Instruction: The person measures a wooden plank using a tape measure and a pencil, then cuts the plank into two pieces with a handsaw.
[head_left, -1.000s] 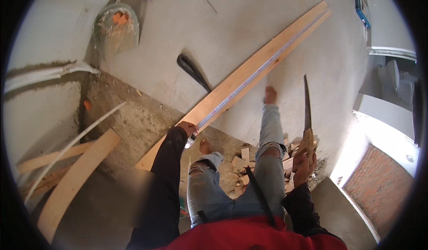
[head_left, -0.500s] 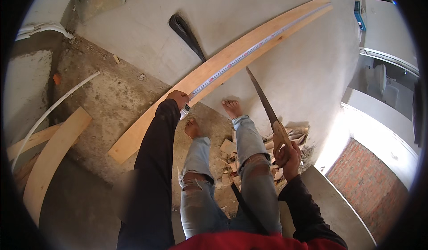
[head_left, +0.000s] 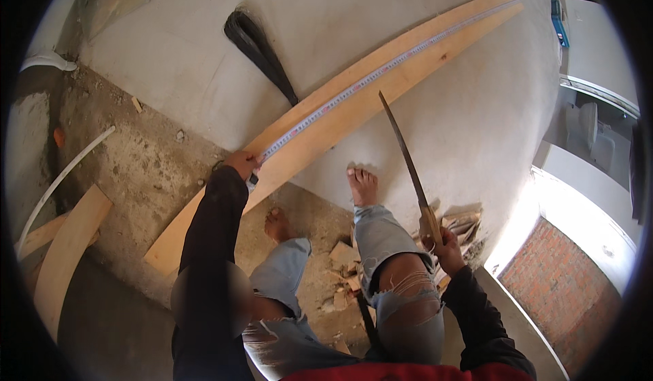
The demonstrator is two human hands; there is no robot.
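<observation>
A long wooden board lies slantwise across the floor, from the lower left to the far right. Along its face runs a tape measure, its white blade pulled out to the board's far end. My left hand is closed on the tape measure's case end, low over the board. In my right hand is a handsaw, gripped by its wooden handle. The saw points away from me, its blade seen nearly edge-on and its tip close to the board's near edge.
A bundle of black strips lies against the board's far side. Wood offcuts are heaped by my feet. More planks and a white pipe rest at the left. A brick wall panel stands at the right.
My left hand has moved left along the board with the tape measure, drawing out more blade. The saw has turned more edge-on, and my legs have shifted.
</observation>
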